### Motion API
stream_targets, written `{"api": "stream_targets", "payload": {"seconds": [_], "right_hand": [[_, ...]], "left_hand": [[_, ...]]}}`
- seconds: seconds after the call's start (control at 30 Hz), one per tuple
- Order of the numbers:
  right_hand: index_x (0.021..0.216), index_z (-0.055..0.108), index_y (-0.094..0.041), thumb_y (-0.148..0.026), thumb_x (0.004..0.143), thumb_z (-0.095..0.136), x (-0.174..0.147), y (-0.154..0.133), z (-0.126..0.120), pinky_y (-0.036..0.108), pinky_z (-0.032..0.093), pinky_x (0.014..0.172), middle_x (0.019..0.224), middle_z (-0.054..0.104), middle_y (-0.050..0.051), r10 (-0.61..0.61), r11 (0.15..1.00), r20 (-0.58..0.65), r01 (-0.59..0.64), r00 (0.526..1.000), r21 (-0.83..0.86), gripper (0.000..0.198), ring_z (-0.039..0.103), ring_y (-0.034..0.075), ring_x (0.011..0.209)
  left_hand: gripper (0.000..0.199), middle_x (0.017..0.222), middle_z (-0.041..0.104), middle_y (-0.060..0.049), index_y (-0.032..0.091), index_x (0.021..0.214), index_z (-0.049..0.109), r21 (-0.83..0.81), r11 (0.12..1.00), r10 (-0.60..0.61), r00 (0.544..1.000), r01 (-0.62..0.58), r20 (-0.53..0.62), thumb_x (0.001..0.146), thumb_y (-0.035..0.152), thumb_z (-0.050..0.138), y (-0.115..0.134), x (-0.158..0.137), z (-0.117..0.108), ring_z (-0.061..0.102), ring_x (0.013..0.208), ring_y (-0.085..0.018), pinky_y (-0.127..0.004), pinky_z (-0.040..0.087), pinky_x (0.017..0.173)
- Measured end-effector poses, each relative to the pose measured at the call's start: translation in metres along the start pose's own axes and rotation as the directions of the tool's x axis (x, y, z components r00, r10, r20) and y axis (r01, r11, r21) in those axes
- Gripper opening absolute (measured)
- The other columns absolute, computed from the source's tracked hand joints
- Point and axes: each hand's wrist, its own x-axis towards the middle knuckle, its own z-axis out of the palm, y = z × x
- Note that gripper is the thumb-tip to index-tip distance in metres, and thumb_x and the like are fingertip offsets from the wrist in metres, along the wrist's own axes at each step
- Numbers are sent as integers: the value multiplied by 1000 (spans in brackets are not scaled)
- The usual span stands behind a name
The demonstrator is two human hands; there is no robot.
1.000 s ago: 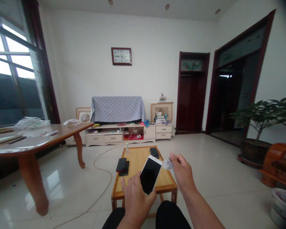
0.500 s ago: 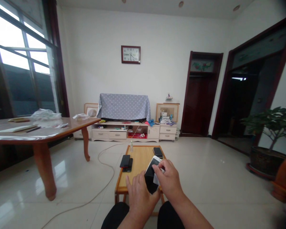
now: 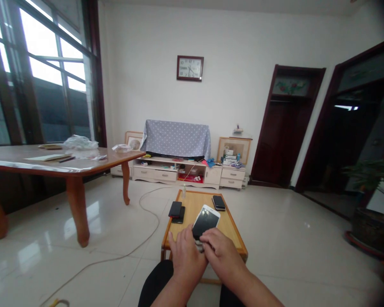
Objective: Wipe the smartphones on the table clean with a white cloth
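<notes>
A white smartphone (image 3: 206, 222) with a dark screen is gripped by my left hand (image 3: 186, 252) along its lower left side, tilted above the small wooden table. My right hand (image 3: 219, 247) is closed over the phone's lower end, its fingertips pinched at the bottom of the screen. A bit of white wipe (image 3: 199, 244) shows below those fingers, mostly hidden between the two hands.
On the wooden table (image 3: 208, 197) lie two stacked dark phones (image 3: 175, 209) at left, more dark phones (image 3: 219, 202) at back right, and a small clear bottle (image 3: 184, 190). A cable (image 3: 115, 258) crosses the floor. A larger table (image 3: 109, 164) stands left.
My right hand has moved from the phone's upper right side down to its lower end, taking the white wipe along. The phone's screen is now more exposed, and the view has shifted rightward in frame.
</notes>
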Motion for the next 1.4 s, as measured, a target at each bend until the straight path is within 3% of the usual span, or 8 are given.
{"api": "stream_targets", "payload": {"seconds": [0.23,0.5,0.6,0.77,0.97,1.13,1.3,1.4], "right_hand": [[94,63,-22,-25,91,59,26,24,-1,34,49,78,92,60,5,128,955,-302,-200,945,-219,5,59,21,86],[110,66,-22,-12,93,49,0,16,17,38,52,83,101,63,9,-128,966,-98,102,987,-236,26,60,23,95],[113,65,-22,-14,94,52,8,21,9,41,53,87,105,65,9,-137,963,-115,105,984,-249,25,59,24,99],[112,65,-20,-13,96,48,23,33,-6,44,52,89,103,65,10,-76,959,-269,-4,960,-285,25,59,25,99],[121,65,-22,-12,95,48,12,27,1,41,53,89,112,67,9,-266,936,-102,232,958,-265,33,59,23,101],[121,67,-21,-15,95,49,29,40,-15,43,52,86,105,66,11,-166,939,-279,65,946,-337,32,59,25,99],[121,66,-22,-15,97,47,26,35,-10,38,52,85,103,66,9,-224,938,-132,177,966,-297,32,59,22,95],[121,66,-22,-16,97,46,29,31,-11,38,51,83,99,65,9,-170,945,-198,103,965,-310,32,59,22,93]], "left_hand": [[62,112,70,-14,14,122,56,-2,998,55,995,-55,-80,68,42,70,2,-2,2,64,107,-32,-62,15,119],[44,112,70,-13,14,126,54,35,997,65,994,-62,-83,82,22,54,-5,-2,4,63,111,-29,-60,17,119],[45,112,70,-13,14,124,54,32,997,73,994,-70,-86,82,28,57,-2,-1,4,63,109,-29,-60,16,119],[60,112,70,-14,14,123,54,34,994,110,990,-107,-87,71,40,68,3,2,3,64,107,-31,-62,15,119],[45,113,70,-13,15,123,55,71,990,129,986,-121,-110,80,27,58,1,4,4,64,109,-28,-59,18,119],[60,110,70,-13,15,125,53,57,989,141,983,-135,-114,71,38,68,5,5,4,64,107,-31,-61,20,117],[56,112,70,-14,14,123,54,69,987,154,979,-145,-135,74,39,66,4,5,6,65,107,-31,-61,21,117],[59,111,70,-14,14,123,53,73,985,163,977,-154,-141,72,39,68,5,4,5,65,107,-31,-61,22,117]]}}
